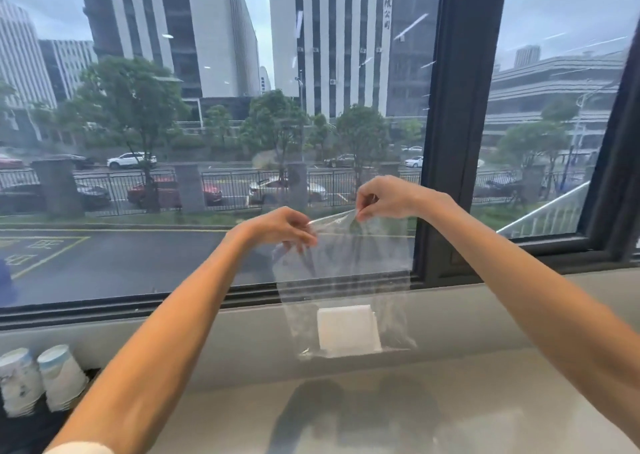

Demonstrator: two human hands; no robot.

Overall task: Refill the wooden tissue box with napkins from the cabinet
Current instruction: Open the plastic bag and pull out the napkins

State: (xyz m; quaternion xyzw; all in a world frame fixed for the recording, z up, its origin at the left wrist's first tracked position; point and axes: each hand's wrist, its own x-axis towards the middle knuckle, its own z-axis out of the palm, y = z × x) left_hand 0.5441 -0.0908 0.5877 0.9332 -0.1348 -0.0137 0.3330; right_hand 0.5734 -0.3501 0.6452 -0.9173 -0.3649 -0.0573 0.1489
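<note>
Pinching the mouth of a thin, slippery clear bag with left hand and right hand fingers clamped, light soft napkins sagging at its bottom above the worktop back edge.

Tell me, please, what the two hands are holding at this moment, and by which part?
Both hands, left hand and right hand, pinch the top edge of a clear plastic bag, with a stack of white napkins at its bottom.

Vertical Chinese characters down the upper corner of the grey tower façade, strokes too blurred to read, no other legible text
</note>
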